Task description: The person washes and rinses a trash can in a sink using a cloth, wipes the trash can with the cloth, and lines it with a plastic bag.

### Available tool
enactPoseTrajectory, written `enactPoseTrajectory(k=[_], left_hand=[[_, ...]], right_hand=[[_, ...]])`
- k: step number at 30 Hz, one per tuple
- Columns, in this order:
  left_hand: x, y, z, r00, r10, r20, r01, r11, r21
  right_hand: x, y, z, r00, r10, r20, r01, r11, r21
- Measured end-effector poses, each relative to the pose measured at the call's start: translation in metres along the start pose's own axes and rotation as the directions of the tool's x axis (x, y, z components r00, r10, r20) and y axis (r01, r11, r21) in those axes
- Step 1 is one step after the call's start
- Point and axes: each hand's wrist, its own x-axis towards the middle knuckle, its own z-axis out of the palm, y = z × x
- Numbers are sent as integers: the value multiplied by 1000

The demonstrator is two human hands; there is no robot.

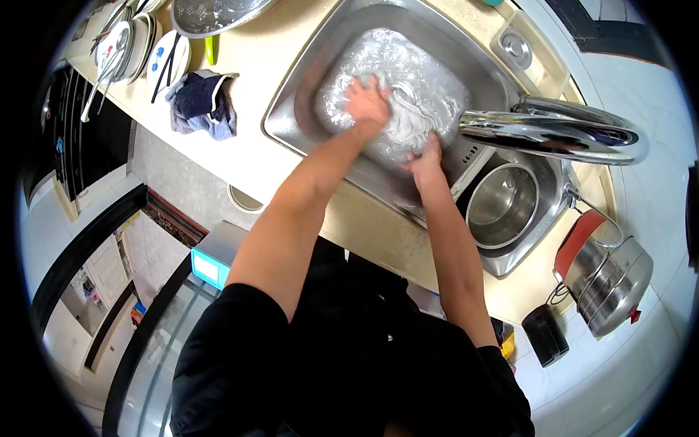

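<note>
A pale whitish cloth (411,120) lies bunched in the sudsy water of the larger steel sink basin (295,116). On the cloth's left side is my left hand (368,102), its fingers spread and slightly blurred, pressing at the cloth's edge. My right hand (428,162) is low in the basin at the cloth's near right edge, thumb and fingers apart, fingertips touching the cloth. Water and foam partly hide the cloth's outline. Over the basin's right side reaches a chrome faucet (539,135).
A steel pot (502,207) sits in the smaller basin at right. A folded dark blue cloth (200,102), stacked plates (138,47) with chopsticks and a spoon, and a metal colander (211,14) are on the left counter. At right lies a steel pot with a red part (608,280).
</note>
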Motion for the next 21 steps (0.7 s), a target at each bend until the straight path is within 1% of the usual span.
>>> enactPoseTrajectory(k=[1,2,3,4,5,6,8,9,12,14,16,18,20,21], left_hand=[[-14,4,14,992,105,66,-102,994,-48],[-27,16,6,958,136,253,-102,984,-146],[-40,19,8,952,252,172,-181,921,-344],[-48,26,7,937,306,168,-207,875,-439],[-54,33,6,920,359,155,-230,816,-530],[-65,41,-6,922,357,152,-230,818,-528],[-90,57,-42,917,399,12,-277,659,-699],[-93,60,-44,918,395,11,-276,662,-697],[-91,62,-44,912,411,-15,-318,683,-657],[-56,50,-35,936,298,188,-202,892,-405],[-31,30,-36,888,455,63,-398,831,-390],[-11,19,-34,910,406,89,-353,869,-347],[17,1,-26,900,409,151,-393,911,-121],[32,-8,-25,889,416,189,-428,903,26]], right_hand=[[-12,2,5,984,-19,178,21,1000,-11],[-20,-3,10,983,-18,184,21,1000,-13],[-26,-5,13,918,-42,394,11,997,80],[-20,-9,14,848,-49,528,-28,990,137],[-15,-12,14,783,-48,620,-73,983,168],[-7,-16,12,725,-54,687,-96,979,179],[0,-23,3,644,-76,761,-97,979,180],[0,-23,0,616,-86,783,-87,980,176],[8,-19,9,602,-112,790,-15,988,152],[20,-5,25,608,-159,778,79,987,139],[24,6,26,627,-184,757,114,983,145],[14,9,19,666,-196,720,120,980,156],[-3,5,10,726,-186,661,110,982,156],[53,9,-3,743,-287,605,138,950,281]])
